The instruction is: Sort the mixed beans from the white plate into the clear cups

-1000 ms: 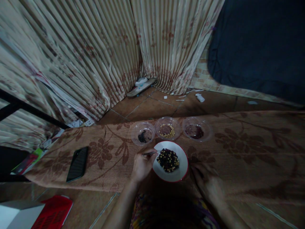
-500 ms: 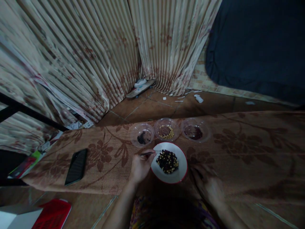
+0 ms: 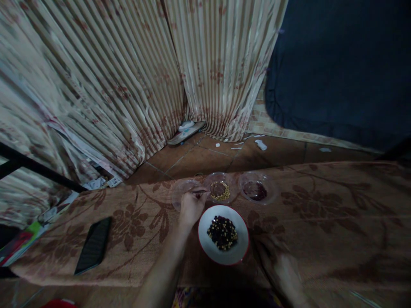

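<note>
My left hand (image 3: 192, 206) is closed on slim tweezers (image 3: 199, 191), whose tips reach the left rim of the middle clear plastic bowl (image 3: 221, 174) with yellow beans (image 3: 222, 194) in it. Under the hand sits the left clear bowl (image 3: 177, 194), mostly covered, its contents hidden. The right clear bowl (image 3: 268, 193) contains dark red beans (image 3: 259, 191). Nearer to me stands a white dish with a red rim (image 3: 207, 248), holding a mixed heap of black, dark red and yellow beans (image 3: 222, 233). My right hand (image 3: 282, 261) rests right of the dish, its fingers dim and blurred.
A brown flowered cloth (image 3: 308, 239) covers the low table. At the left lies a dark phone (image 3: 93, 245). Beyond the table are striped curtains (image 3: 128, 85), a skateboard (image 3: 186, 134) and white litter (image 3: 260, 145) on the tiled floor. A dark blue cover (image 3: 337, 72) hangs at the right.
My left hand has moved with the tweezers from the white dish's left edge up over the left clear bowl. My right hand stays beside the dish. The view has tilted slightly upward.
</note>
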A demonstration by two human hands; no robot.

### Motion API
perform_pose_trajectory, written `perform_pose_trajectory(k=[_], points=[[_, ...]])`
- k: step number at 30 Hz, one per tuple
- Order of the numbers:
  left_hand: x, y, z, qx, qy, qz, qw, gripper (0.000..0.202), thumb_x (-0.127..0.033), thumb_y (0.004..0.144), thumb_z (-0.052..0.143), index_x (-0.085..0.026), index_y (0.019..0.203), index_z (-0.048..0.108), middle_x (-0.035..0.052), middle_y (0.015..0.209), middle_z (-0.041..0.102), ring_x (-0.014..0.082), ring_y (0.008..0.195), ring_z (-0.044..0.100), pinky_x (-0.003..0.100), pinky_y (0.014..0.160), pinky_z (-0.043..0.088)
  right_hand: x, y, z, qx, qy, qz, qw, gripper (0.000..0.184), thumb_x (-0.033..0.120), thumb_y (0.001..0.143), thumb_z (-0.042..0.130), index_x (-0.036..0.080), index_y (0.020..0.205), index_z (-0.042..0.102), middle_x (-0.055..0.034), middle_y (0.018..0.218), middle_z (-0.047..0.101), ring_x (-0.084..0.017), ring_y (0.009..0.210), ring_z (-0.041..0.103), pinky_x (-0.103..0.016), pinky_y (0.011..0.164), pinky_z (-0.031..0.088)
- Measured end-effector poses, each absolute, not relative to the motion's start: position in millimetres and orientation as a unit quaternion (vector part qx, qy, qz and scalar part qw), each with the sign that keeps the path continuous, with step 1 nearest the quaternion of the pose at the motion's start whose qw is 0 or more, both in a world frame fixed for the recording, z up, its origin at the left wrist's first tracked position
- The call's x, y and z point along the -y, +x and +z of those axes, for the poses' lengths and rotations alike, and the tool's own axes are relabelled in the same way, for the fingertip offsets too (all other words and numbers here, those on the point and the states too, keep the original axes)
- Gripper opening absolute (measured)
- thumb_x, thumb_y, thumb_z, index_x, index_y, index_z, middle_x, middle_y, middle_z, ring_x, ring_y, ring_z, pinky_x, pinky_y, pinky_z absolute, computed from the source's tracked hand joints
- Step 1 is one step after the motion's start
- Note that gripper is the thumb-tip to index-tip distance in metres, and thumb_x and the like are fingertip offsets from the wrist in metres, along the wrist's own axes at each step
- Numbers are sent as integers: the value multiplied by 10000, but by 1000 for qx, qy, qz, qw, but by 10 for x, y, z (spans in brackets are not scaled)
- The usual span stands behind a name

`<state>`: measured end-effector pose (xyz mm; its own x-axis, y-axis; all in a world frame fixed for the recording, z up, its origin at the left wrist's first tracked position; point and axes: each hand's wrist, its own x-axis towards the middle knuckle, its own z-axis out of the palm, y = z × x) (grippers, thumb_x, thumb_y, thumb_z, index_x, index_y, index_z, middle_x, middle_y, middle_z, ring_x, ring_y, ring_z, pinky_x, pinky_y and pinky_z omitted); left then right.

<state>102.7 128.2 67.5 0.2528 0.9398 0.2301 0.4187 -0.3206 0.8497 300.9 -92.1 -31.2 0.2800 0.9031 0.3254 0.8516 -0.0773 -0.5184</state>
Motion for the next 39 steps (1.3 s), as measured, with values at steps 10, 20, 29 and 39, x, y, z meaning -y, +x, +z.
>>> perform_pose_trajectory(k=[10, 20, 29, 39], points=[[-560, 682, 742, -451, 711, 371, 393, 118, -293, 856, 686, -208, 884, 765, 28, 878, 773, 156, 792, 710, 246, 728, 563, 920, 3017, -270, 597, -735, 43, 320, 312, 373, 1004, 447, 248, 1004, 733, -61, 1031, 735, -227, 900, 675, -359, 812, 526], [-504, 629, 532, -448, 731, 336, 391, 124, -313, 882, 668, -229, 907, 756, 20, 887, 778, 169, 808, 730, 242, 728, 570, 933, 3021, -251, 593, -741, 48, 312, 337, 412, 1012, 433, 246, 1000, 725, -60, 1027, 733, -234, 922, 669, -376, 838, 514], [-501, 636, 476, -452, 729, 332, 392, 119, -311, 879, 670, -231, 896, 755, 22, 905, 784, 170, 817, 738, 242, 734, 582, 935, 3019, -252, 595, -742, 45, 307, 346, 409, 1012, 426, 244, 1012, 730, -63, 1011, 734, -227, 907, 672, -366, 823, 522], [-509, 652, 472, -455, 739, 322, 379, 124, -313, 889, 656, -238, 901, 754, 9, 916, 785, 161, 829, 735, 240, 767, 566, 921, 3018, -237, 594, -739, 37, 314, 342, 403, 1004, 436, 232, 985, 732, -64, 996, 740, -212, 888, 684, -348, 812, 520]])
